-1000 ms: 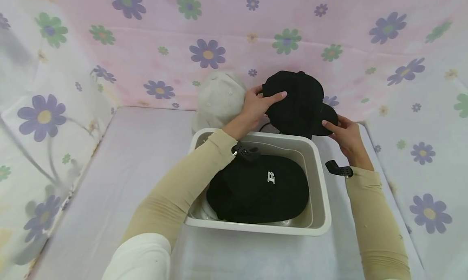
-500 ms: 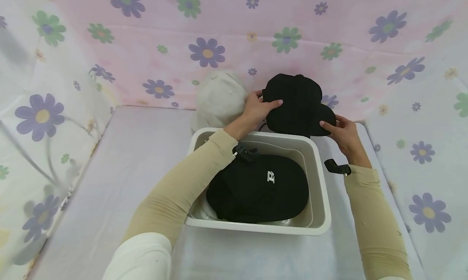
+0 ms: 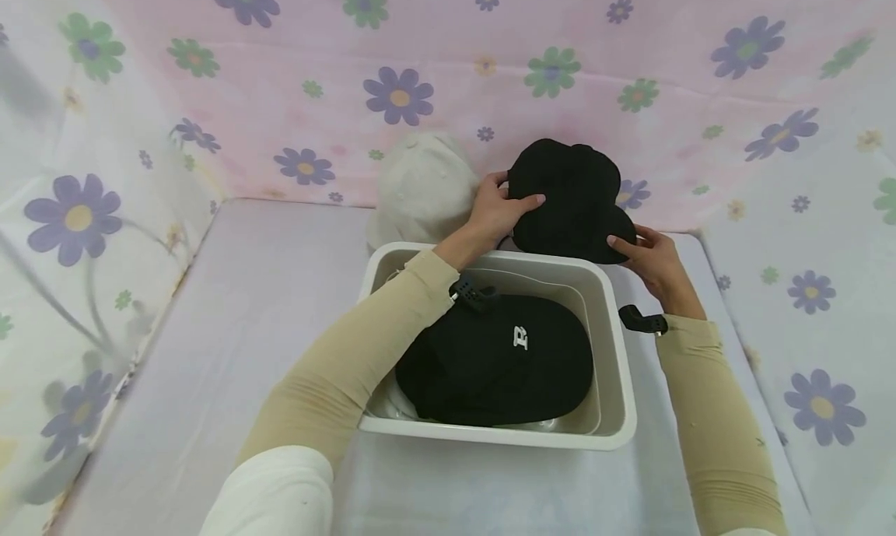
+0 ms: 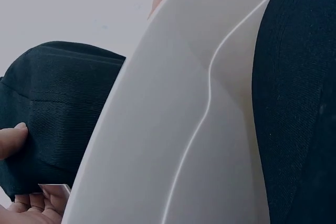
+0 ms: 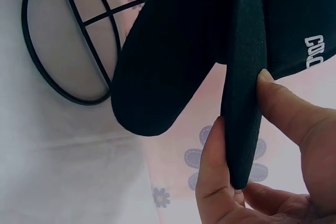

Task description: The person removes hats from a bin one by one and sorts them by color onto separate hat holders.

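I've got the blk baseball cap (image 3: 563,201) in both hands, just past the far rim of the off-white tub (image 3: 619,349), toward its R end. My L hand (image 3: 500,209) pinches the crown's edge, thumb flat on the near face, fingers mostly hidden behind. My R hand (image 3: 654,260) pinches the brim (image 5: 241,103), thumb on one face, fingers on the other; R wrist cam shows the grip edge-on, w/ white lettering (image 5: 315,51) starting COL on dark fabric beside it. A 2nd dark brim-like shape (image 5: 157,77) hangs next to it; can't tell if it's part of the same cap.

The white cap (image 3: 423,186) is just L of my L hand, by the pink floral backdrop (image 3: 280,100). Inside the tub there's another blk cap, the one w/ a white letter (image 3: 520,338) on it; something pale, too hidden to ID, shows under its L end. My L forearm, in a tan sleeve (image 3: 343,357), crosses over the tub's L side. The tub's on the pale-covered tabletop (image 3: 259,287). R wrist cam also has a blk wire ring w/ crossbars (image 5: 84,23) near the brims.
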